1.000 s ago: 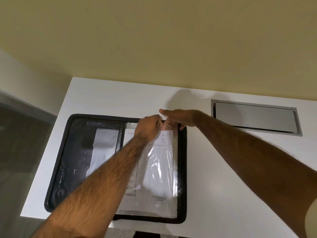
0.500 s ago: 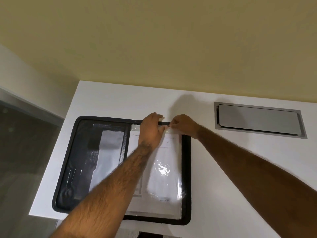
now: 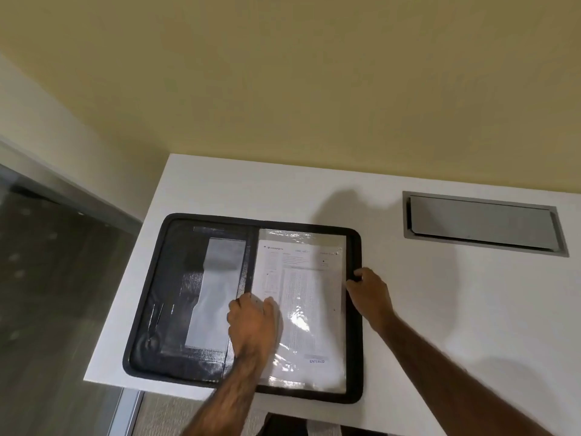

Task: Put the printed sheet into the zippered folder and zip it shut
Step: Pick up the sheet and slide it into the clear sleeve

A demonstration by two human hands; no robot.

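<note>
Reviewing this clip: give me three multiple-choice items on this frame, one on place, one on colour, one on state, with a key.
1. Where does the printed sheet lie?
A. in the folder's right half
B. on the bare table
C. in the folder's left half

2. What colour is the zippered folder?
A. red
B. black
C. white

3. How does the folder stand?
A. zipped shut
B. half folded
C. open flat

Key: 1 A, the sheet sits under clear plastic on the right, with the left hand resting on it. 2 B, its border and lining are black. 3 C, both halves lie spread on the table, the right hand at the right edge.
</note>
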